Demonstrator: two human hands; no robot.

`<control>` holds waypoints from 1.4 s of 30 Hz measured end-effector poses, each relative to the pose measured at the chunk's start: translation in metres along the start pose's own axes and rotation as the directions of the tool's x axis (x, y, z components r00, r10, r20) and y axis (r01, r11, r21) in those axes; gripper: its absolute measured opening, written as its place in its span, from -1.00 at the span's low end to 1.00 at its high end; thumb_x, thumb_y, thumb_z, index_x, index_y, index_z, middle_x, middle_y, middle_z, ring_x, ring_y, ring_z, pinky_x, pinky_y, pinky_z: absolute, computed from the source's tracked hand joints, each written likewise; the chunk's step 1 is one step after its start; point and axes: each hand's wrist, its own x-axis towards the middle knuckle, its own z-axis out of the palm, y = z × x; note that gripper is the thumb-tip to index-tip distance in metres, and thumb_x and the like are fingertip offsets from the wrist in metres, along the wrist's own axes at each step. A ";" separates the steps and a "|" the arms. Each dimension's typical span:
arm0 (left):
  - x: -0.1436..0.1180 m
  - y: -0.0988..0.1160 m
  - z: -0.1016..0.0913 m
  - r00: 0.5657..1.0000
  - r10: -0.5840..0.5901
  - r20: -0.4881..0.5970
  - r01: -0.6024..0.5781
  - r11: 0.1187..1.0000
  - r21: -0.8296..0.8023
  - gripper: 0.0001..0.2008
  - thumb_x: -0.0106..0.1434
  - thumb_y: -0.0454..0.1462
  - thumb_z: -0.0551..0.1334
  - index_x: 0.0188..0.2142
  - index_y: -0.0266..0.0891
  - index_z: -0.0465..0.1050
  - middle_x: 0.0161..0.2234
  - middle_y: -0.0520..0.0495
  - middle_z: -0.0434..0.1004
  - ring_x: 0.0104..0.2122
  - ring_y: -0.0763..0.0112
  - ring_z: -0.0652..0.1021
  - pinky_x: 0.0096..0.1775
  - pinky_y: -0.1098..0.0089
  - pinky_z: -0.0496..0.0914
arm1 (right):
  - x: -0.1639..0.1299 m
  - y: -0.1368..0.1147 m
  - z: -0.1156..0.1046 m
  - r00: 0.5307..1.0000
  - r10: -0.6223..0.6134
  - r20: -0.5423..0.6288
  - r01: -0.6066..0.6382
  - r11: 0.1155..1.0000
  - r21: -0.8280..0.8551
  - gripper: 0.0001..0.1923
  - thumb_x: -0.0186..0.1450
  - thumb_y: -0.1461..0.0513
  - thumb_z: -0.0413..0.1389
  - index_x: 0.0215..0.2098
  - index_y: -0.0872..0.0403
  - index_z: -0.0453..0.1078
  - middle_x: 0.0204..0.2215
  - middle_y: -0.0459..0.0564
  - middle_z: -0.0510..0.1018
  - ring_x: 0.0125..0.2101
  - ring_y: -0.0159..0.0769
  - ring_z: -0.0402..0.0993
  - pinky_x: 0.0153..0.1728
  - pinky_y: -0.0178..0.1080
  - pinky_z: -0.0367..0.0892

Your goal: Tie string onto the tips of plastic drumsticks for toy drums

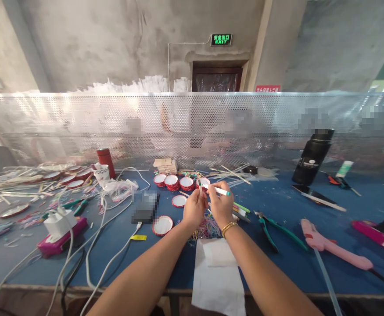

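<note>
Above the middle of the blue table (287, 259), my left hand (193, 210) pinches a thin stick (200, 186) that points upward. My right hand (220, 206) holds a white pen-like tube (218, 190) with a green tip, lying crosswise and touching the stick. Both hands meet over a heap of coloured rubber bands (206, 230). Just beyond them stand small red drums with white tops (172, 181) in a row, and two more drums (163, 225) lie to the left. A white paper sheet (218, 276) lies under my forearms.
Green-handled pliers (275, 228) and a pink glue gun (333, 248) lie to the right, a black flask (312, 157) behind them. A pink power strip (60, 237) with white cables, a red bottle (106, 161) and scattered sticks fill the left. A perforated metal screen (192, 123) closes the far edge.
</note>
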 end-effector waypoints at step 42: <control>-0.001 0.002 0.001 1.000 0.012 -0.004 -0.012 0.999 -0.046 -0.61 0.41 0.03 0.08 -0.42 -0.17 0.26 -0.56 0.08 0.34 -0.55 0.47 0.33 -0.44 0.43 0.20 | 0.000 -0.001 0.000 1.000 -0.003 -0.011 0.003 1.000 0.017 -0.73 0.32 0.01 0.13 -0.41 0.00 0.33 -0.52 -0.10 0.52 -0.46 -0.22 0.47 -0.36 -0.21 0.34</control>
